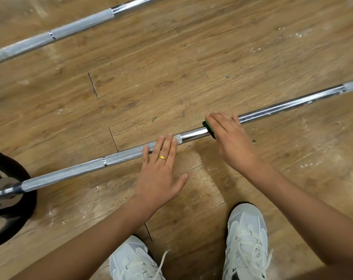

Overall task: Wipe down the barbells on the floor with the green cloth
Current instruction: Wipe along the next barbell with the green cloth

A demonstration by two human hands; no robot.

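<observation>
Worn wood-plank floor [191, 57], flecked with white dust. Near chrome barbell [193, 135], with a smooth mid-shaft and matte knurled lengths; your wipe sits mid-bar, so probably half remains. Far steel barbell [80, 24], likely still to do. Black round weight plate [12, 166]. Your left grip [161, 170], fingers straight, rests on the knurling. Your right grip [230, 138] curls the folded green cloth [209, 128] over the smooth shaft.

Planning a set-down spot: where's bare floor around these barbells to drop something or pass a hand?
Widest bare patch: floor between far barbell and near barbell. Smaller one on the near side, between weight plate and left hand. Crowded: mid-bar, where right hand grips green cloth, shoes below.
</observation>
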